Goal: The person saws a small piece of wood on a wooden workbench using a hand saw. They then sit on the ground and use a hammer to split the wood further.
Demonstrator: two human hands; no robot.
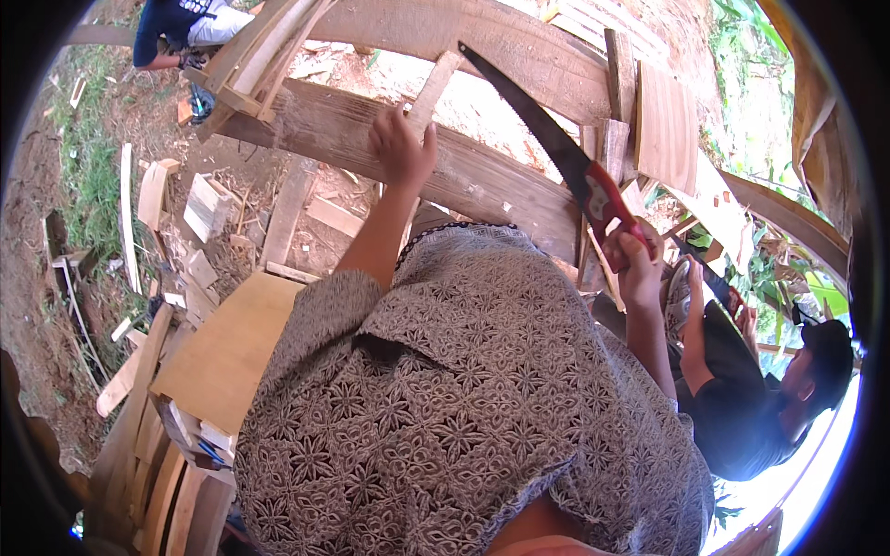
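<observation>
My right hand [635, 259] is closed round the red handle of a handsaw [533, 116]. Its dark, narrow blade points up and to the left, and the tip comes close to the far end of a short wooden strip [434, 90]. My left hand [405, 153] grips the near end of that strip, partly hiding it. Beneath the strip runs a long, thick plank [334, 120], lying across in front of me. I cannot tell whether the saw tip touches the strip.
Behind the plank lies another wide board [519, 46]. Upright wooden blocks [666, 120] stand on the right. Offcuts [206, 208] litter the ground on the left, near a plywood-topped box [227, 343]. One person [746, 398] sits close on my right; another [185, 28] is at the far left.
</observation>
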